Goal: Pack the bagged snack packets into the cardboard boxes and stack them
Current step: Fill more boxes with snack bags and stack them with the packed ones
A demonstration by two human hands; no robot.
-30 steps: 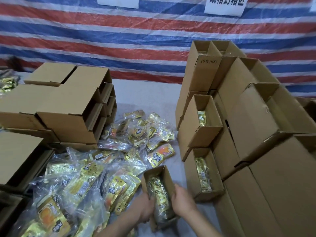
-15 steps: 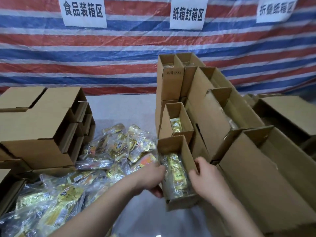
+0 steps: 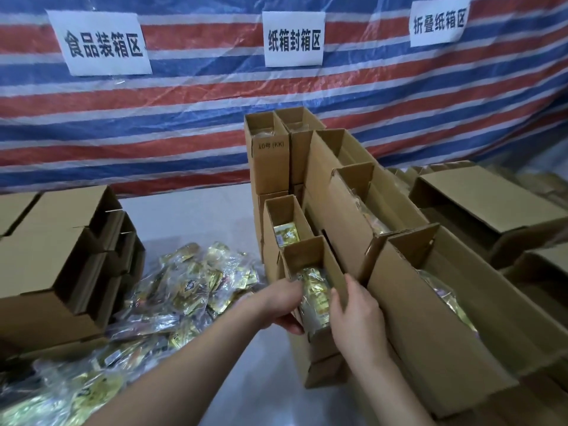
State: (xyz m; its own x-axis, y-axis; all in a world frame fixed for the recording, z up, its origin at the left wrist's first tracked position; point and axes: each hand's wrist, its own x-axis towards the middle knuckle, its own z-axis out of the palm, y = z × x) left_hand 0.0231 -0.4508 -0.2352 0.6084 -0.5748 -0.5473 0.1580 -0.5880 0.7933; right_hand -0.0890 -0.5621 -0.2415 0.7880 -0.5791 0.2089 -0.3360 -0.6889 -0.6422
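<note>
While both forearms are reaching in from the near edge, the left hand (image 3: 284,302) is gripping the left wall of a narrow open cardboard box (image 3: 321,339), its fingers curling over the rim and touching the clear bag inside. The right hand (image 3: 358,315) is holding the box's right wall, with its thumb hooking over the rim and the other fingers lying along the outside. A bagged snack packet (image 3: 315,298), gold under clear film, is lying inside this box, which is sitting on top of another brown box at the front of the stack on the pale worktop (image 3: 196,216).

Just to the right, a larger open box (image 3: 430,333) is leaning against the held one, with more bagged packets showing inside it. To the left, a loose heap of bagged snack packets (image 3: 190,290) is spreading across the worktop toward the near left corner. Beyond the heap, a stack of empty boxes (image 3: 61,256) is lying on its side with the open ends facing right.

Directly behind the held box, another open box (image 3: 285,222) is showing a gold packet at its bottom, and taller open boxes (image 3: 270,155) are standing behind that, one printed "10号 (KK)". More cartons (image 3: 485,201) are lying at the far right. A red, white and blue striped tarp (image 3: 199,103) is hanging at the back, carrying three white paper signs (image 3: 104,44) with black characters.
</note>
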